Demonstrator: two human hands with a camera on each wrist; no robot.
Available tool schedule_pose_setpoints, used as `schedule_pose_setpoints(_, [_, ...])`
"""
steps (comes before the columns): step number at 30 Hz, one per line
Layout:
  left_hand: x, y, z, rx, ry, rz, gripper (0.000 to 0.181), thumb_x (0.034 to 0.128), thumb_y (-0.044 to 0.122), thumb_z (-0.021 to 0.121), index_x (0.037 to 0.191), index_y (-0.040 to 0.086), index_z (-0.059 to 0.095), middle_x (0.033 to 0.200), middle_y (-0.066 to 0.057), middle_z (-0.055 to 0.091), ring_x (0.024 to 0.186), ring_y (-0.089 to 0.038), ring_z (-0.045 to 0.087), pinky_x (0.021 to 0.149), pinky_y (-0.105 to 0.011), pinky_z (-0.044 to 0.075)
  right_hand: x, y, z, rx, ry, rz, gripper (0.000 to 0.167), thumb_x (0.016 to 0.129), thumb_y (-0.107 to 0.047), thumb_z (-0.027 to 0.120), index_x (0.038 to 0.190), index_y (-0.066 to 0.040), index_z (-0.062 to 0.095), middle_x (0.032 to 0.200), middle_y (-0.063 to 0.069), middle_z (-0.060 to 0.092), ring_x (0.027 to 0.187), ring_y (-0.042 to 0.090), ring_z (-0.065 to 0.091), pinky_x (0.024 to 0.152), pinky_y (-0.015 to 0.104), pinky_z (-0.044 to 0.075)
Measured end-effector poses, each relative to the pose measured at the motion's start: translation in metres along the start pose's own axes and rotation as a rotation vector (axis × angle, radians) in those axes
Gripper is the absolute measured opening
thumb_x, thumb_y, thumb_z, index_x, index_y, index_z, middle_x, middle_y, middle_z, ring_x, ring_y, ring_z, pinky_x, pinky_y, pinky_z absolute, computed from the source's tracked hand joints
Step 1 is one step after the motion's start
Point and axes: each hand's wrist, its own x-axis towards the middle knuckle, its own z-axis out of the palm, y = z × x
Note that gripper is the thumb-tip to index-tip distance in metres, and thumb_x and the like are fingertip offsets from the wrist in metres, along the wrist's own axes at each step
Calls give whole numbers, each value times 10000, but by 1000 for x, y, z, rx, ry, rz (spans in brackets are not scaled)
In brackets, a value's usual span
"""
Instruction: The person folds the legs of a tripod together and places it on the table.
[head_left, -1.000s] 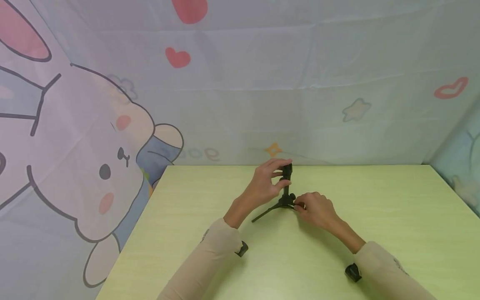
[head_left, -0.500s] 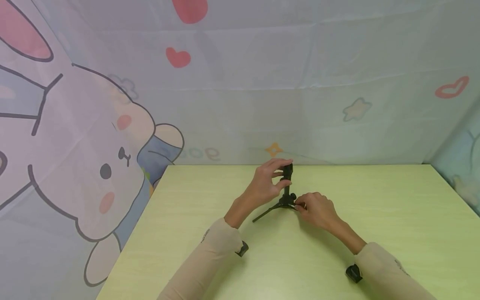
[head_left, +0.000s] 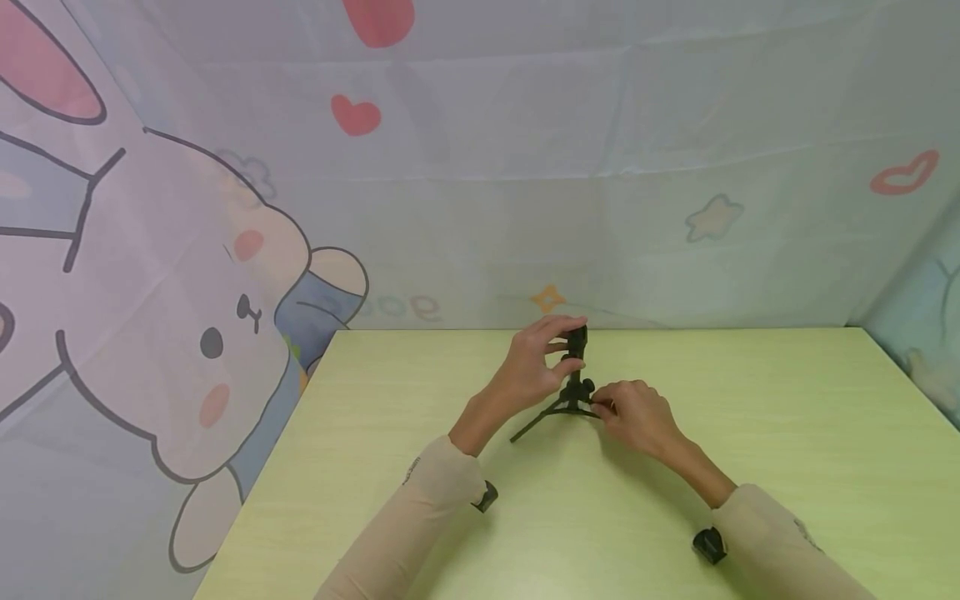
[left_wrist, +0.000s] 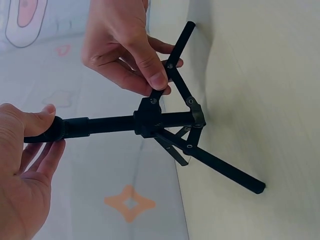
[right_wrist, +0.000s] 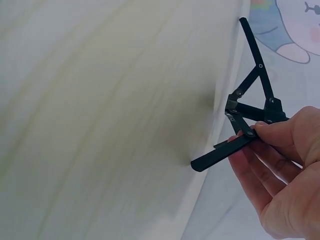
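A small black tripod stands upright on the pale yellow-green table, its legs spread. My left hand holds the top of its centre post, thumb on one side and fingers on the other. At the lower part, my right hand pinches one leg between thumb and fingers. The left wrist view shows the collar round the post and hinged braces joining the legs below it. In the right wrist view, the pinched leg extends past my fingertips. My fingers partly cover the tripod's head.
The table ends at a back edge just behind the tripod. A fabric backdrop printed with a rabbit, hearts and stars hangs behind and to the left. Black wrist devices sit beneath both beige sleeves.
The tripod's collar and knob have risen slightly along the post, and the left leg's tip has drawn in a little. My right hand has shifted slightly with it; my left hand stays nearly still.
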Motion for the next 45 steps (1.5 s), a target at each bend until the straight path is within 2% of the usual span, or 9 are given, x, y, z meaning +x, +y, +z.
schedule_pose_setpoints(12, [2, 2, 0, -4, 7, 4, 529, 897, -76, 773, 1392, -48, 591, 1362, -194, 599, 1192, -314, 625, 961, -240, 588, 0, -2, 0, 32, 92, -61, 111, 910, 19, 741, 825, -47, 767, 705, -32, 651, 571, 74, 485, 463, 218, 385])
schedule_pose_setpoints(19, [2, 5, -1, -15, 7, 8, 533, 886, -80, 781, 1384, -59, 592, 1350, -192, 605, 1185, -306, 629, 957, -242, 589, 0, -4, 0, 59, 200, -133, 59, 879, 44, 767, 860, -3, 796, 765, 15, 727, 600, 72, 554, 510, 229, 457])
schedule_pose_setpoints(24, [2, 6, 0, -21, 8, 5, 541, 882, -78, 787, 1386, -56, 593, 1351, -187, 607, 1183, -300, 628, 959, -227, 583, -1, -5, 0, 99, 234, -131, 58, 888, 59, 761, 886, 19, 803, 808, 64, 759, 634, 110, 622, 535, 234, 506])
schedule_pose_setpoints(31, [2, 6, 1, -10, 4, 7, 540, 891, -64, 782, 1394, -60, 586, 1364, -193, 599, 1220, -304, 613, 965, -190, 564, -2, -4, 1, 163, 287, -128, 83, 873, 87, 765, 943, 60, 801, 842, 119, 773, 635, 111, 644, 519, 213, 510])
schedule_pose_setpoints(37, [2, 8, 2, -2, 1, 4, 539, 890, -68, 780, 1393, -60, 585, 1368, -192, 595, 1215, -303, 612, 964, -190, 565, -1, -3, 2, 176, 288, -117, 91, 877, 88, 764, 957, 66, 800, 864, 130, 777, 673, 162, 691, 545, 250, 555])
schedule_pose_setpoints(43, [4, 10, 0, 6, -15, -5, 536, 905, -58, 772, 1404, -59, 577, 1382, -192, 586, 1258, -307, 594, 971, -188, 560, 0, -4, -5, 156, 230, -116, 73, 901, 53, 765, 966, 49, 800, 875, 110, 777, 737, 229, 741, 612, 358, 635])
schedule_pose_setpoints(45, [4, 10, 0, 12, -20, -8, 538, 907, -51, 773, 1408, -57, 576, 1389, -191, 581, 1279, -307, 585, 972, -186, 559, 0, -4, -6, 141, 215, -118, 66, 908, 42, 764, 965, 43, 797, 874, 97, 776, 740, 229, 742, 614, 362, 637])
